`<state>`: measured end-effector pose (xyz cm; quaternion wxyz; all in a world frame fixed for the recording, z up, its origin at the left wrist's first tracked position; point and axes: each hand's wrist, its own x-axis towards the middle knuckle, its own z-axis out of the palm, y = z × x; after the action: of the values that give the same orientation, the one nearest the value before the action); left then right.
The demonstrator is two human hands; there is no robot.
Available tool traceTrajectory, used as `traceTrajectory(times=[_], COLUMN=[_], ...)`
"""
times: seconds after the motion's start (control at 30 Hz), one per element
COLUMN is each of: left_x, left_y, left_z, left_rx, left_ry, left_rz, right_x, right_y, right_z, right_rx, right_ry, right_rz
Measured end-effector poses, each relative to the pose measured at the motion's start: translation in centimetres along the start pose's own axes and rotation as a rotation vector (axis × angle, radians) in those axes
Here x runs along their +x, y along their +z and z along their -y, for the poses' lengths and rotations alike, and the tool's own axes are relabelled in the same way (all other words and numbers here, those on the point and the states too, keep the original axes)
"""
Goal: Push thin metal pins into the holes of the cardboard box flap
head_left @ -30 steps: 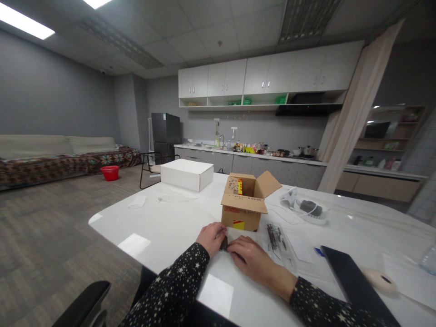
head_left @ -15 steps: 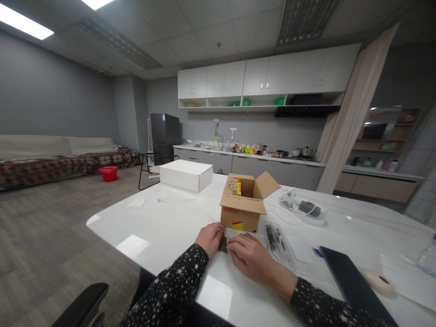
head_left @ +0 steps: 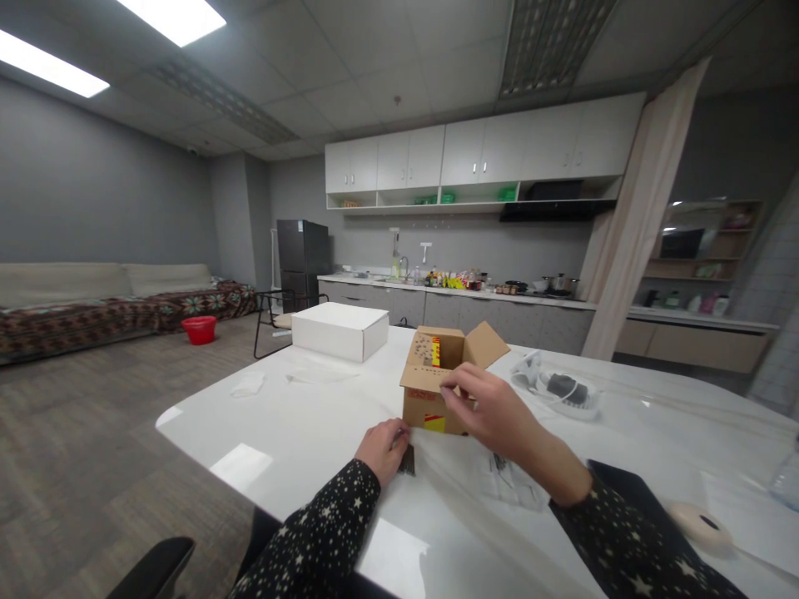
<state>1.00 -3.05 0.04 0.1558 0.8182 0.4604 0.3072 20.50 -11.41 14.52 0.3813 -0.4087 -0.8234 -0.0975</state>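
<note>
Glossy white table (head_left: 300,424); right hand (head_left: 493,412) over cardboard box (head_left: 437,391).

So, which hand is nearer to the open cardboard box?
The right hand: it is raised at the front flap of the cardboard box. The left hand rests lower on the table, holding a small dark object.

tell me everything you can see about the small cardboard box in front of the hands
The cardboard box is small and brown, with red and yellow printing on its front. It stands upright on the white table with its top flaps open, one angled out to the right. Something yellow and red shows inside. The right hand is raised at its open front edge, fingers close to the flap; contact is unclear. The left hand rests on the table just before it.
</note>
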Motion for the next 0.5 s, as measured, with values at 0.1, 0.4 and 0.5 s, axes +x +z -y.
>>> traceTrajectory(times=[0.1, 0.4, 0.5], left_x=[0.1, 0.3, 0.3], left_y=[0.2, 0.4, 0.4], left_z=[0.2, 0.3, 0.2], left_rx=[-0.002, -0.011, -0.005], left_ry=[0.004, 0.007, 0.003], left_rz=[-0.001, -0.006, -0.002], right_x=[1.8, 4.3, 4.7], right_y=[-1.1, -0.5, -0.2], right_z=[-1.5, -6.6, -6.8], right_rx=[0.014, 0.058, 0.03], right_ry=[0.151, 0.495, 0.532], right_rz=[0.06, 0.294, 0.335])
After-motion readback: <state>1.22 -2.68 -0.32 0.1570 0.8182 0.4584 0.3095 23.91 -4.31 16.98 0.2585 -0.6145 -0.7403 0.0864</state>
